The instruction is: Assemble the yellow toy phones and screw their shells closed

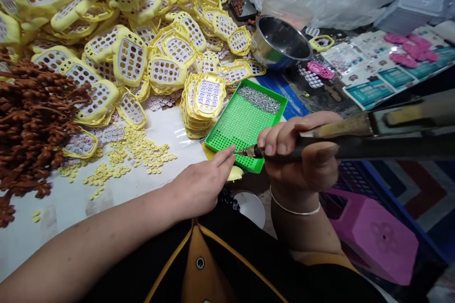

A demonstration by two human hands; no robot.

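Note:
My right hand [302, 151] is wrapped around an electric screwdriver [350, 128], whose bit points left. Its tip meets the fingers of my left hand [202, 182], which are close together at the near left corner of a green perforated tray [227, 123]. A yellow plastic casing [235, 173] shows partly under my left hand, which appears to grip it; most of it is hidden. Small silver screws [259, 98] lie in a band at the tray's far end. Left of the tray stands a stack of yellow casings with white button panels [209, 95].
A large heap of yellow casings [130, 57] fills the back left. Brown plastic parts [35, 132] and small yellow buttons [156, 156] lie at left. Beyond the tray are a metal bowl [280, 42] and printed sheets with pink pieces [412, 52]. A pink stool [384, 236] stands below right.

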